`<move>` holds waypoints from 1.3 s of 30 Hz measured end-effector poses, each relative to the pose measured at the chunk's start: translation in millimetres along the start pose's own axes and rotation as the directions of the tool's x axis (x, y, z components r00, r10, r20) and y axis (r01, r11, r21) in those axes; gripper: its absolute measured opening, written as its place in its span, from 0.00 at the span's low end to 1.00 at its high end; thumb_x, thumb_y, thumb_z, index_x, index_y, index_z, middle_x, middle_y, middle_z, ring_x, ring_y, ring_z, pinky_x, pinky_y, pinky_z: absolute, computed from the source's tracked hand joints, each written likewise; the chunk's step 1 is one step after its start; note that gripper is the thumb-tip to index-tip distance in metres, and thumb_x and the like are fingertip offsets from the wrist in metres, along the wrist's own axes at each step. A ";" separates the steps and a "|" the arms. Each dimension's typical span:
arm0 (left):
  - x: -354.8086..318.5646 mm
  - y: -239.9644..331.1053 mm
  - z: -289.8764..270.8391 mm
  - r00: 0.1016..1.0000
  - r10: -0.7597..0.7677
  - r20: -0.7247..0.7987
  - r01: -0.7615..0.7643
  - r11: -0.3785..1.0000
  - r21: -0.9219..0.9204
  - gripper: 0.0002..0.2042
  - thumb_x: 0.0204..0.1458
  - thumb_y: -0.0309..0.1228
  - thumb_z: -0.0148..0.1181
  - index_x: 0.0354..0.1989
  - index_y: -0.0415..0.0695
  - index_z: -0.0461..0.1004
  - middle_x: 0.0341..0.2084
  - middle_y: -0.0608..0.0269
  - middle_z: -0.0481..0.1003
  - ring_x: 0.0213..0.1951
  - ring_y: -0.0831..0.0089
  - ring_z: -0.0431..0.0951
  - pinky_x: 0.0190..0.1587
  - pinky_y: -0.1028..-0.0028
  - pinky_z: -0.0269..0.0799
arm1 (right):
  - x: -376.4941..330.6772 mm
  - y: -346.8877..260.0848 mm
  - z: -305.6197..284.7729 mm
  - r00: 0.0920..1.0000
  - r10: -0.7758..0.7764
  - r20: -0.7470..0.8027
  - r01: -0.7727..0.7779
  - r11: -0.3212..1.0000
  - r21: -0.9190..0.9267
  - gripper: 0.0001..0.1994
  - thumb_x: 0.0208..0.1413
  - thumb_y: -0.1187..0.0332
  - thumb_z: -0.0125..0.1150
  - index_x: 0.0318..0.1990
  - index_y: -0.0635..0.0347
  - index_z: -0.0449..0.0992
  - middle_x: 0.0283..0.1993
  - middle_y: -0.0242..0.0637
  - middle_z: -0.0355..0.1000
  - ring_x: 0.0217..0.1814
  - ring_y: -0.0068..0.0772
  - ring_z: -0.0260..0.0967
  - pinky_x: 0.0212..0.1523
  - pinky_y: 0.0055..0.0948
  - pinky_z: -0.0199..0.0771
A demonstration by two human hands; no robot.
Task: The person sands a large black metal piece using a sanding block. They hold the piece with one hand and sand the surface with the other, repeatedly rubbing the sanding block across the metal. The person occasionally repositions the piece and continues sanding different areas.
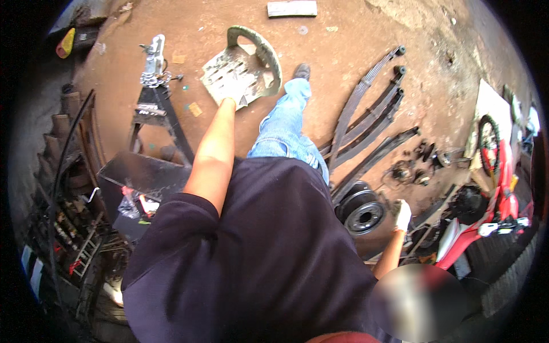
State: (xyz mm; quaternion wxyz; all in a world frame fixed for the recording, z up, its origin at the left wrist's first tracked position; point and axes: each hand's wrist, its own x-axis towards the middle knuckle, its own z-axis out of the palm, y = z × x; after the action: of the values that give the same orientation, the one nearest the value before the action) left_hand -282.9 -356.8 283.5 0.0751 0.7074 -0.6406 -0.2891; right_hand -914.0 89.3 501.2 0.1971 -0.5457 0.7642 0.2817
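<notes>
My left arm stretches forward to a dirty, pale plastic chair (273, 60) with a slotted seat and a curved back. My left hand (231, 90), in a white glove that blends with the bright seat, appears closed on the chair's near edge. Glare hides its fingers. Out to the right, my right hand (402, 216) wears a white glove, its fingers curled and nothing visible in them. It is beside a black steel wheel rim (365, 216), apart from it. One leg in blue jeans (286, 120) is forward, between the chair and several leaf springs (369, 86).
A black metal stand (154, 108) with a chain is left of the chair. A dark box (134, 171) stands nearer. Metal parts (403, 171) lie on the dirt floor, with a red motorcycle (506, 197) at far right. A pale block (291, 8) lies ahead. Scrap lines the left.
</notes>
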 end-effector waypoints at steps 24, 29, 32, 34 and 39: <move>177.2 113.1 19.5 0.529 -0.739 0.418 0.849 0.468 -0.246 0.41 0.47 0.48 0.69 0.65 0.37 0.60 0.63 0.36 0.66 0.63 0.43 0.71 0.64 0.54 0.68 | 247.4 14.7 -507.9 0.503 0.529 0.684 -0.854 0.181 0.488 0.12 0.68 0.58 0.52 0.41 0.53 0.78 0.40 0.33 0.77 0.43 0.32 0.75 0.44 0.36 0.75; 180.3 108.3 14.6 0.399 -0.877 0.269 0.905 0.329 -0.269 0.30 0.47 0.35 0.66 0.60 0.41 0.65 0.58 0.38 0.71 0.59 0.43 0.74 0.61 0.52 0.71 | 487.2 -53.0 -578.2 0.768 0.349 0.537 -0.640 0.440 0.630 0.12 0.68 0.58 0.53 0.45 0.54 0.78 0.42 0.34 0.78 0.43 0.33 0.76 0.45 0.35 0.76; 202.8 105.4 -23.1 0.304 -0.920 0.246 0.924 0.222 -0.312 0.25 0.48 0.31 0.62 0.56 0.41 0.67 0.53 0.36 0.75 0.55 0.41 0.76 0.58 0.51 0.73 | 663.6 -134.7 -635.5 0.892 0.185 0.412 -0.442 0.542 0.715 0.13 0.68 0.58 0.54 0.48 0.55 0.78 0.44 0.35 0.79 0.43 0.33 0.77 0.46 0.35 0.77; 233.7 99.2 -58.0 0.203 -0.923 0.327 0.954 0.112 -0.278 0.23 0.48 0.32 0.62 0.53 0.41 0.67 0.47 0.34 0.77 0.50 0.39 0.78 0.53 0.47 0.74 | 779.4 -205.9 -673.9 0.958 0.048 0.283 -0.259 0.565 0.783 0.13 0.68 0.58 0.54 0.49 0.55 0.78 0.45 0.35 0.79 0.43 0.33 0.77 0.46 0.35 0.77; 323.7 74.3 -94.0 0.116 -0.982 0.151 0.906 0.042 -0.422 0.23 0.48 0.34 0.64 0.52 0.40 0.68 0.43 0.33 0.78 0.49 0.36 0.78 0.52 0.48 0.74 | 975.5 -464.0 -868.1 0.919 -0.386 -0.082 0.287 0.512 0.809 0.16 0.68 0.57 0.55 0.53 0.56 0.78 0.47 0.36 0.79 0.43 0.34 0.78 0.47 0.35 0.78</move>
State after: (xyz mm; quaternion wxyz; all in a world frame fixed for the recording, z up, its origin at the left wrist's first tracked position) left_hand -295.7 -701.5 294.9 0.0708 0.9387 0.0751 -0.3289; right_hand -788.8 -1290.4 470.3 0.5152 -0.5169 0.6745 -0.1112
